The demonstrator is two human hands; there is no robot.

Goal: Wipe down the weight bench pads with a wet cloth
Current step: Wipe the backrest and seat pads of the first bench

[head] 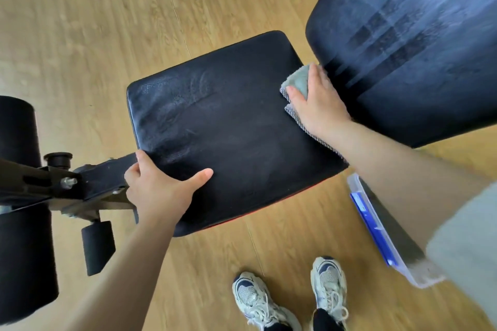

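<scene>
The wet cloth, grey and folded, lay on the far right corner of the seat pad, right at the gap below the back pad. The right hand pressed it down with fingers spread flat and the thumb on top of the fabric. The left hand gripped the pad's near left edge, thumb laid on the surface and fingers curled over the side, apparently steadying the bench. Pale damp streaks ran across the back pad, so that part seemed done. The seat pad looked dull and creased, which suggested its wipe was only starting. The next move probably called for dragging the cloth leftward in overlapping strokes, with even pressure, toward the bracing hand.
</scene>
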